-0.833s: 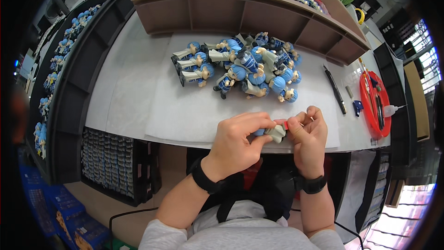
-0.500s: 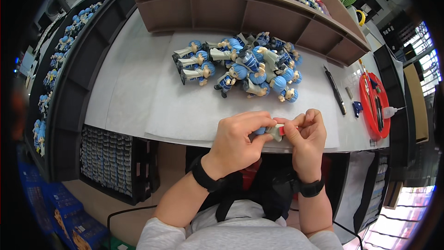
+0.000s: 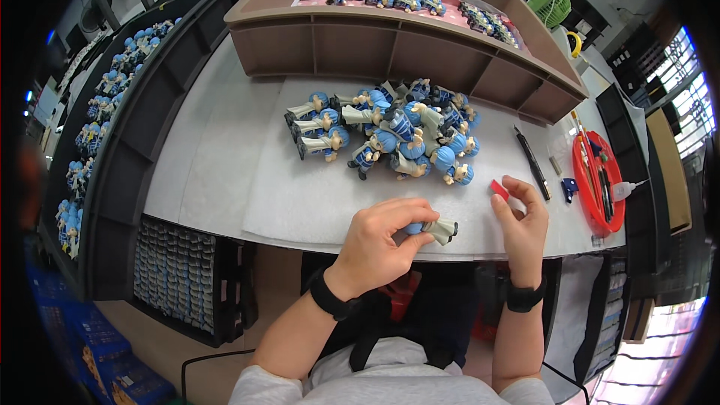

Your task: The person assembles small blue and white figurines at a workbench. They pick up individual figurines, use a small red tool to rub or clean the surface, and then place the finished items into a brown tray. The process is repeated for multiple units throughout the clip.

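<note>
Figurine [image 3: 437, 229] pinched in left hand [image 3: 379, 236], near side of the pile of figurines [image 3: 390, 131]. Right hand [image 3: 521, 217] pinches small red piece [image 3: 499, 189], likely a cap. Fitting step; next needs alignment.

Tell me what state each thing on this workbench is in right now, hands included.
left hand: closed around a figurine
figurine: gripped, lying sideways at the table edge
right hand: pinching a small red piece
small red piece: held at the fingertips
pile of figurines: lying loose in a heap
red tray: holding tools
</note>
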Action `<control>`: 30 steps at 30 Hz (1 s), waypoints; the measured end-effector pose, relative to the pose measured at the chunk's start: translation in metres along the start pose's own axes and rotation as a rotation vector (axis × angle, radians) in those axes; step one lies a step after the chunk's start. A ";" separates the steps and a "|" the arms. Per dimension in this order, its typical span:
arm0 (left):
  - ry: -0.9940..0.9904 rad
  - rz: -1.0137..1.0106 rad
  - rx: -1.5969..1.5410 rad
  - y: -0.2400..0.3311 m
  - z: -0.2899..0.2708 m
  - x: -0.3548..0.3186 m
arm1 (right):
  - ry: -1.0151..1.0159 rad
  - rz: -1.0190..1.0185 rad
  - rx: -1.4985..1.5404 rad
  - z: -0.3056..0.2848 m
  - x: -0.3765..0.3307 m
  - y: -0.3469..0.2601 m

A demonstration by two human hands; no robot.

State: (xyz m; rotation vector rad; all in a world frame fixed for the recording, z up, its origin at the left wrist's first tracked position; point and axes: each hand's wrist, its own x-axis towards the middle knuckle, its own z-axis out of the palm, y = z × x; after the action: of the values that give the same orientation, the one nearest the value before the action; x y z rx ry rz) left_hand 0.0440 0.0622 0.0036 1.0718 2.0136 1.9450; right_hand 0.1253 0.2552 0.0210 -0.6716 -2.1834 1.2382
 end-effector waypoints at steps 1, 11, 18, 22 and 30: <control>-0.005 0.005 0.004 0.000 0.000 0.000 | 0.090 -0.115 -0.263 0.001 -0.005 -0.002; -0.015 0.029 0.044 0.001 -0.003 0.001 | -0.090 -0.163 0.101 0.012 -0.032 -0.017; -0.054 0.095 0.110 0.000 -0.005 0.001 | -0.329 0.151 0.478 0.020 -0.037 -0.027; -0.061 0.042 0.042 -0.004 0.000 0.000 | -0.452 -0.055 0.359 0.014 -0.035 -0.027; -0.030 -0.022 -0.024 0.001 0.005 -0.004 | 0.007 0.009 0.542 -0.110 -0.021 0.001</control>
State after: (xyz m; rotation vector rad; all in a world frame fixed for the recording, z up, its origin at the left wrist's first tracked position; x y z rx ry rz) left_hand 0.0499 0.0634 0.0019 1.0630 1.9732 1.9254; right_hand 0.2135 0.3090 0.0631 -0.4536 -1.7165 1.7280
